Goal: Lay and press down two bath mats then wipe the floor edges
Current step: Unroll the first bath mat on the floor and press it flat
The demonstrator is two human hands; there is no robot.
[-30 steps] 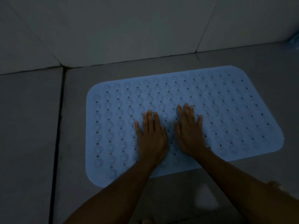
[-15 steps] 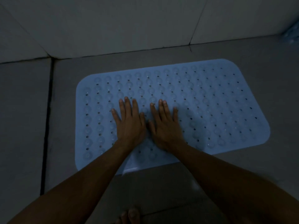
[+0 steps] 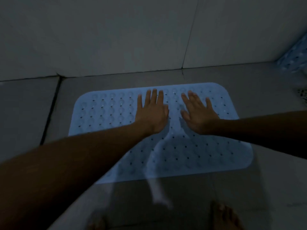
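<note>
A light blue bath mat (image 3: 108,112) with rows of bumps and small holes lies flat on the grey tiled floor (image 3: 28,113), close to the wall. My left hand (image 3: 152,110) lies palm down on the mat's far half, fingers straight and together, reaching to its far edge. My right hand (image 3: 198,112) is flat on the mat just to the right, fingers spread. Both forearms cross the mat's near part and hide some of it. A second mat (image 3: 297,58), pale blue and patterned, shows at the right edge.
The tiled wall (image 3: 116,35) rises right behind the mat. A dark grout line (image 3: 49,113) runs down the floor on the left. A floor drain (image 3: 302,95) sits at the far right. My bare foot (image 3: 224,216) stands on the floor near the bottom edge.
Both hands have slid from the mat's near left-middle to its far half by the wall and moved apart. The view has tilted, so the mat sits lower and my foot shows.
</note>
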